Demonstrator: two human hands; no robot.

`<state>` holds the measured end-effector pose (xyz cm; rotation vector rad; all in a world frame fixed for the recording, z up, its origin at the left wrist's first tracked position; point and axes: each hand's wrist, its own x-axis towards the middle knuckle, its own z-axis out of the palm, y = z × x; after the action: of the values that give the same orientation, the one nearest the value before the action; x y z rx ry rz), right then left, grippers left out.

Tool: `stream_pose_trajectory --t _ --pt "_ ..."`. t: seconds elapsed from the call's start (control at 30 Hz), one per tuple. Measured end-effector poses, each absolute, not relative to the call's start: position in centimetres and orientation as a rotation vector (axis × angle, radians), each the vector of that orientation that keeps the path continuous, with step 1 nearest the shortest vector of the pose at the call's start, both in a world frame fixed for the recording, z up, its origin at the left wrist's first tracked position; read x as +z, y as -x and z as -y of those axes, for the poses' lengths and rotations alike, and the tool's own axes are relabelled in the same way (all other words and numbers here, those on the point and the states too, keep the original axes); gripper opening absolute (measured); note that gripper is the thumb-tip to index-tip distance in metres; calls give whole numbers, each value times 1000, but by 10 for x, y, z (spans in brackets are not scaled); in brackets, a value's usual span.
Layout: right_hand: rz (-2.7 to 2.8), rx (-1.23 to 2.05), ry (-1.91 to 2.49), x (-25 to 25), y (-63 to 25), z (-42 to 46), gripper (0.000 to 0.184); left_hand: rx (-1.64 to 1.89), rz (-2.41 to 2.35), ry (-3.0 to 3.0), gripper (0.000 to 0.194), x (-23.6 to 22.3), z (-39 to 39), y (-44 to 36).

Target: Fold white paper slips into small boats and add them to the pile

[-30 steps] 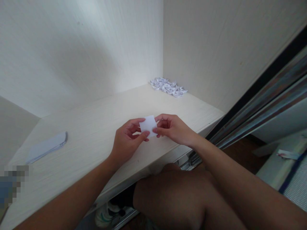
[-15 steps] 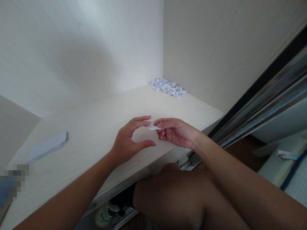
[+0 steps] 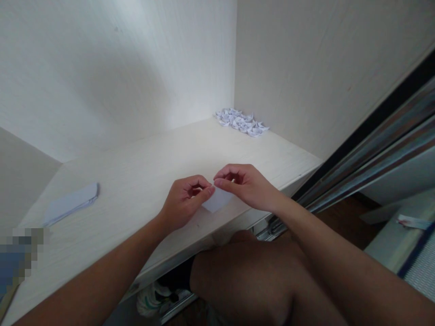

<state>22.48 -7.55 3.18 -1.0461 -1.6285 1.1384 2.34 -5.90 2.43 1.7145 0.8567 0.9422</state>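
A small white piece of paper (image 3: 216, 202) hangs between my hands, above the front part of the white shelf (image 3: 152, 156). My left hand (image 3: 186, 198) pinches its upper edge between thumb and forefinger. Close beside it, my right hand (image 3: 239, 185) also pinches the paper at the top, fingertips nearly meeting the left ones. One corner of the paper points down toward the shelf's front edge. Its upper part is hidden behind my fingers.
A pile of folded white paper pieces (image 3: 241, 121) lies in the back right corner. To the left rests a stack of white paper strips (image 3: 73, 203). Panels enclose the shelf; a dark-edged metal track (image 3: 367, 131) runs at the right. My leg (image 3: 244, 271) is below the shelf's edge.
The paper was held flat by both hands, then tilted edge-on in my right hand with my left fingers spread. Now it hangs corner-down, and both hands pinch its top.
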Motion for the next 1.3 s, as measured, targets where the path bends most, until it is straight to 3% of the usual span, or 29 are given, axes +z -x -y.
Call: stream_pose_trajectory --t 0.23,0.5,0.77,1.3 --pt "1798 924 1152 29 -219 79 17 842 -887 -1665 21 22 57 -24" --pt "1679 953 1171 29 -238 66 21 738 -955 -1552 27 21 54 -24" --pt "1324 884 1222 28 -265 55 25 934 -990 -1405 31 17 52 -28" --pt "1414 1060 1098 24 -221 70 28 1167 -923 -1305 24 8 50 -30"
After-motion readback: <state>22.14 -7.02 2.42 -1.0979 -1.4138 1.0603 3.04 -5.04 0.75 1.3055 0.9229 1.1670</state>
